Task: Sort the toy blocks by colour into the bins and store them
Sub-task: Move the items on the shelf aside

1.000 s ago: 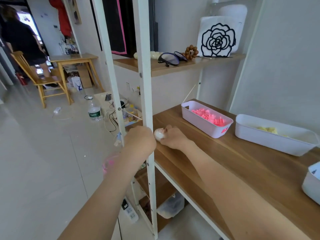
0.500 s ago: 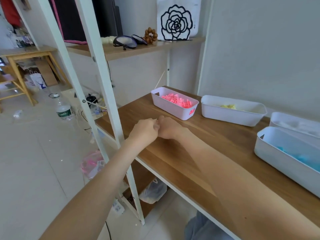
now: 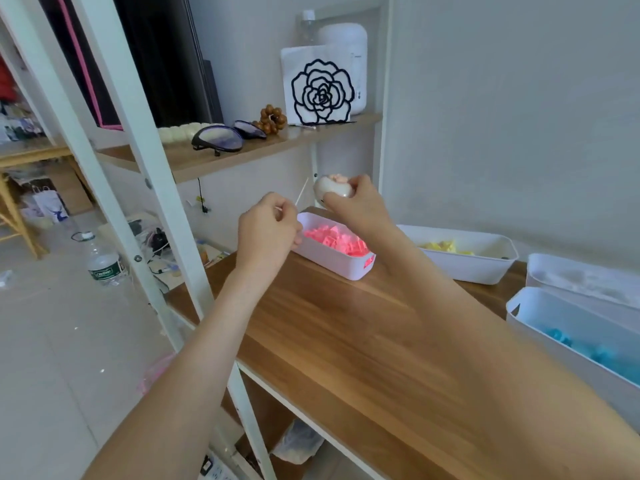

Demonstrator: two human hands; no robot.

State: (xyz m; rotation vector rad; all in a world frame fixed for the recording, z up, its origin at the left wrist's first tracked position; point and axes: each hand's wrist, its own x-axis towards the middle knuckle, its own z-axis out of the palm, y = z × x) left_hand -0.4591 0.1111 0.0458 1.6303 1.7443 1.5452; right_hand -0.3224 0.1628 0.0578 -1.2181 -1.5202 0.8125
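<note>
My right hand (image 3: 356,204) grips a small round white container (image 3: 330,190) with pink pieces showing at its top, held above the far end of the pink bin (image 3: 337,263). That white bin holds several pink blocks (image 3: 334,239). My left hand (image 3: 270,228) hovers with curled fingers just left of the bin's rim; whether it holds anything is hidden. To the right stand a white bin with yellow blocks (image 3: 464,263) and a white bin with blue blocks (image 3: 568,332) on the wooden shelf (image 3: 346,341).
A white shelf upright (image 3: 166,216) crosses in front of my left arm. The upper shelf (image 3: 214,157) carries dark goggles, a bead bracelet and a rose napkin holder. Another white bin (image 3: 585,277) stands behind the blue one. A water bottle (image 3: 104,263) stands on the floor.
Both hands rose from the shelf surface and moved apart. My right hand lifted the white container over the pink bin. The view swung right, then back left.
</note>
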